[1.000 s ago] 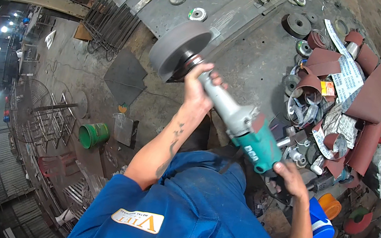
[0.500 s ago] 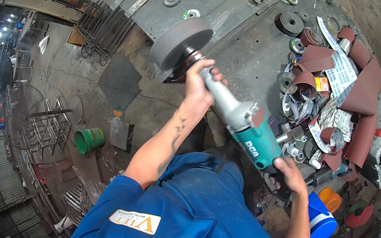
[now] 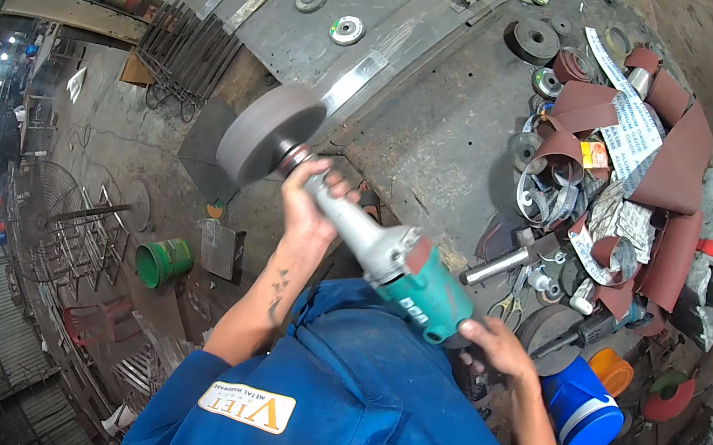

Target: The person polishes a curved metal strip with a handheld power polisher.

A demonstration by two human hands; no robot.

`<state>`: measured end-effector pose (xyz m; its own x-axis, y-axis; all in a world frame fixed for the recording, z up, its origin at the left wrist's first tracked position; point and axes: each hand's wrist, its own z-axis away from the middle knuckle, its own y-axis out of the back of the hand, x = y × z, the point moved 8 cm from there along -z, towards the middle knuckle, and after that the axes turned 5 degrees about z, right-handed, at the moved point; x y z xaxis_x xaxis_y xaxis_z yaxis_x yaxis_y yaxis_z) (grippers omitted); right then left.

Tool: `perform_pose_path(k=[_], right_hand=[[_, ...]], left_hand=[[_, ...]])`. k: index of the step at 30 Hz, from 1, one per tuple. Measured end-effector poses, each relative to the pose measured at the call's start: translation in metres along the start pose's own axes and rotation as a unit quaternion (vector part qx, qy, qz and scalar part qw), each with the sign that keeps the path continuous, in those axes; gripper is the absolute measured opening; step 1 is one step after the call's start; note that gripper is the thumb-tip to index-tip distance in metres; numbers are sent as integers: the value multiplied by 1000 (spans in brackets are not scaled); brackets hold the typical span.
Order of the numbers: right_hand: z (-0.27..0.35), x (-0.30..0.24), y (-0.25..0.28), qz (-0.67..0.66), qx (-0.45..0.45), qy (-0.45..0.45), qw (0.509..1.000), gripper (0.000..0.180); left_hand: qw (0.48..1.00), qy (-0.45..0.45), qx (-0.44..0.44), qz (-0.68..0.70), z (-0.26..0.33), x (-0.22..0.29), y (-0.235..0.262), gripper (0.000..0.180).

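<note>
Two bare hands grip a green-bodied polishing machine above a workshop floor, seen from the head camera looking straight down. At the front, the left hand is closed round the tool's grey metal neck, fingers wrapped over it just behind the large grey polishing wheel, which stands on edge and tilts away to the left. At the rear, the right hand is curled about the green end of the machine, fingers bent under it. The tool runs on a slant from lower right to upper left, held in the air over the person's blue work shirt.

Beyond the wheel, grey steel plates lie on the ground with round discs scattered on them. To the right sits a heap of brown abrasive rolls, and a blue bucket stands near the right hand. A green bucket stands on the floor at left.
</note>
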<state>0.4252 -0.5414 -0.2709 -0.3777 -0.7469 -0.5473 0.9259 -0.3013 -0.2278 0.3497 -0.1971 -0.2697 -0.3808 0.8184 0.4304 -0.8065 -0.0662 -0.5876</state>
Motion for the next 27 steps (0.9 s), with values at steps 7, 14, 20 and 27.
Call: perform_pose_path(k=[7,14,20,27], right_hand=[[14,-29,55,-31,86,50,995,60],[5,4,5,15,37,-6,999,64],[2,-3,11,31,15,-7,999,65],[8,-36,113,-1,122,61,991,70]], left_hand=[[994,53,-93,18,-54,-46,-84,25],[999,10,-38,13,-4,-5,-3,17],[1000,2,-21,7,-3,-5,-5,16],[996,19,-88,2,-75,-61,-124,24]])
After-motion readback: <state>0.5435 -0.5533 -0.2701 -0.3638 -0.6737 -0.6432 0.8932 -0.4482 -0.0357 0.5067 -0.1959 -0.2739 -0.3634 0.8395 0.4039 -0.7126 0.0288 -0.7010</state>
